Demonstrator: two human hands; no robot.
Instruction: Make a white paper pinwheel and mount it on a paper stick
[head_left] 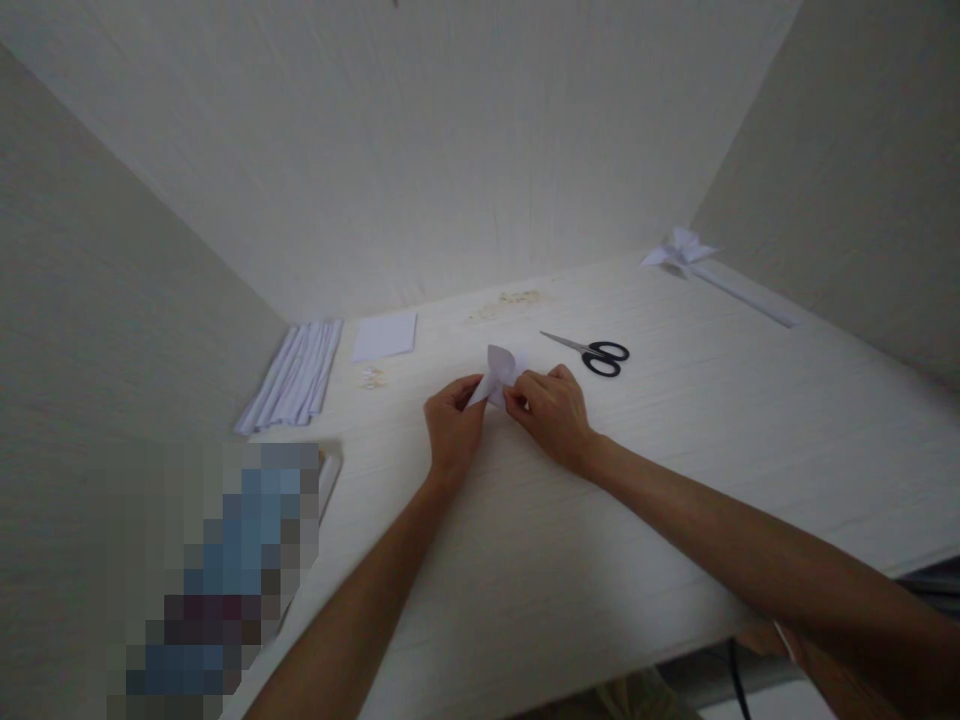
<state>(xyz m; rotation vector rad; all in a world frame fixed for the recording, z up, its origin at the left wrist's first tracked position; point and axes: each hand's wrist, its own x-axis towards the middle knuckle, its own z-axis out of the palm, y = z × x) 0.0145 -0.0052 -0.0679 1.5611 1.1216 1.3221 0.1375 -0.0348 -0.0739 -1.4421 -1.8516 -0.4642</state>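
Note:
A small white paper pinwheel head (500, 366) with curled blades is between my two hands, over the middle of the table. My left hand (456, 420) pinches it from the left, thumb and fingers closed on a blade. On the other side my right hand (551, 412) has its fingers curled and pressed against the lower right of the paper. Whether a pin is in these fingers is hidden. Black-handled scissors (592, 352) lie just beyond my right hand, their blades pointing left.
Rolled white paper sticks (292, 375) lie at the left, beside a white paper square (385, 337) and several small pins (370, 377). A pinwheel on a paper stick (679, 252) rests at the back right. Walls enclose the white table (712, 420); a blurred-out object (232, 570) stands lower left.

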